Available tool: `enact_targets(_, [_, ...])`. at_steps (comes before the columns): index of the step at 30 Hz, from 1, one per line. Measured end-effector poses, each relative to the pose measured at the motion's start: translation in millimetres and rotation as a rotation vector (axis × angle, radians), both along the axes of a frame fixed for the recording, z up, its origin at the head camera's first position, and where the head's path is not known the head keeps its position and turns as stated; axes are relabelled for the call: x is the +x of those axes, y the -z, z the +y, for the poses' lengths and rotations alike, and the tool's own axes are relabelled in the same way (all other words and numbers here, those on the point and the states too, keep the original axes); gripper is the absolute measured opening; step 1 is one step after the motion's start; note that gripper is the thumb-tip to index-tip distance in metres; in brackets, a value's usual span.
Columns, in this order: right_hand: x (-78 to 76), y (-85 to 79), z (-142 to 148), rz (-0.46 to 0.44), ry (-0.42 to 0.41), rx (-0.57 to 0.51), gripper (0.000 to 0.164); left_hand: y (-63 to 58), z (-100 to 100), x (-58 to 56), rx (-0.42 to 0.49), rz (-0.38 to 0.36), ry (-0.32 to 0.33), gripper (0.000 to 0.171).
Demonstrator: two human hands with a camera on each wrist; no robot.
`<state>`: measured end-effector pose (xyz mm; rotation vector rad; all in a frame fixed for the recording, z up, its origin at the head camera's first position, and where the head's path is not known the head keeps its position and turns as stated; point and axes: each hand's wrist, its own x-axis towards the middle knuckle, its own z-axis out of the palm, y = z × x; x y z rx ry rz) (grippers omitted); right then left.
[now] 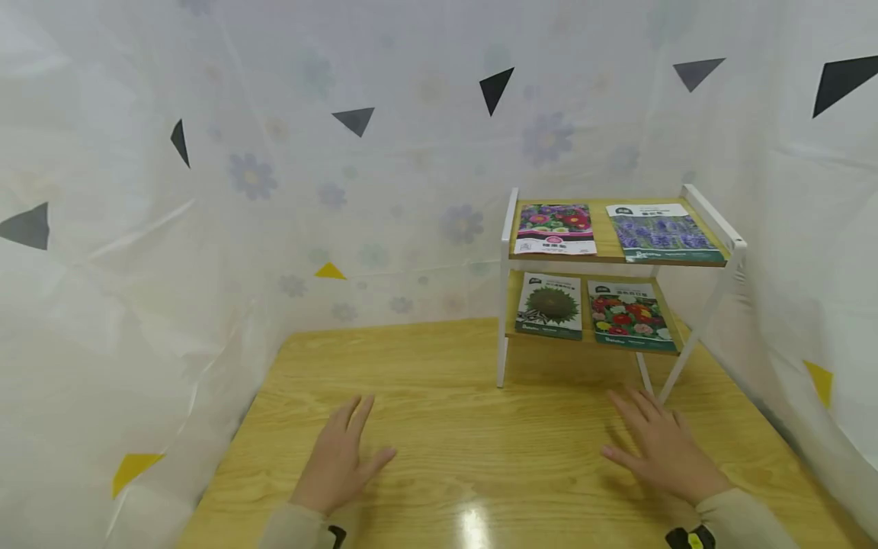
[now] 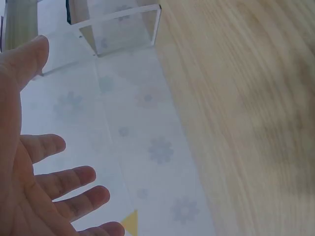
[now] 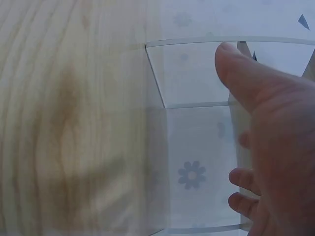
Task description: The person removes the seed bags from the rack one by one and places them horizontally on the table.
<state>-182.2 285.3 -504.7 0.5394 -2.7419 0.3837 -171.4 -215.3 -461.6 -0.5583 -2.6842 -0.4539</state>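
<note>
My left hand (image 1: 339, 461) is over the left part of the wooden table, fingers spread and nothing held. Over the right part of the table, my right hand (image 1: 661, 446) also has its fingers extended and grips nothing; it is nearest to the small white-framed two-tier shelf (image 1: 590, 347). On the upper tier lie a seed packet with pink and red flowers (image 1: 554, 229) and one with purple flowers (image 1: 661, 232). The lower tier bears a packet with a sunflower head (image 1: 550, 306) and another with multicoloured flowers (image 1: 631, 316).
The wooden table (image 1: 439, 412) is enclosed at the back and sides by a whitish curtain (image 1: 398, 191) printed with flowers and triangles. The shelf stands toward the back right, its slanted right leg (image 1: 700, 328) close to my right fingertips in the head view.
</note>
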Motion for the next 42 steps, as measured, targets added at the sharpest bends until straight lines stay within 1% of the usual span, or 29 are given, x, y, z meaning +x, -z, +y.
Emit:
enact_targets(4, [-3.0, -9.9, -1, 0.028, -0.019, 0.000, 0.088, -15.9, 7, -6.5, -0.033, 0.041, 0.034, 0.085])
enact_targets(8, [-2.8, -25.9, -5, 0.041, -0.043, -0.007, 0.087, -33.4, 14, -13.2, -0.072, 0.100, 0.073, 0.087])
enact_targets(11, [-2.8, -36.8, -7, 0.065, -0.059, -0.002, 0.087, -47.7, 19, -17.2, -0.085, 0.114, 0.102, 0.086])
enact_targets(16, [-6.8, -51.1, -7, 0.135, -0.110, -0.012, 0.088, -70.2, 29, -23.0, -0.100, 0.135, 0.142, 0.085])
enact_targets(19, [-8.7, -63.4, -10, 0.186, -0.144, -0.014, 0.088, -83.2, 37, -26.4, -0.114, 0.161, 0.164, 0.083])
enact_targets(24, [-8.6, -92.6, -20, 0.275, -0.168, 0.023, 0.085, -106.1, 52, -30.7, -0.136, 0.204, 0.194, 0.079])
enact_targets(30, [-8.4, -130.5, -31, 0.346, -0.193, 0.048, 0.077, -134.8, 73, -35.0, -0.136, 0.249, 0.238, 0.072])
enact_targets(35, [-8.4, -162.5, -41, 0.413, -0.231, 0.069, 0.071, -157.9, 93, -37.0, -0.169, 0.293, 0.274, 0.069])
enact_targets(37, [-8.8, -175.2, -45, 0.446, -0.259, 0.068, 0.068, -166.6, 101, -38.1, -0.176, 0.303, 0.289, 0.068])
enact_targets(39, [-9.3, -188.3, -50, 0.489, -0.283, 0.069, 0.064, -174.9, 109, -40.5, -0.184, 0.308, 0.304, 0.067])
enact_targets(42, [-10.0, -207.4, -57, 0.535, -0.300, 0.069, 0.066, -185.9, 121, -45.8, -0.202, 0.319, 0.310, 0.066])
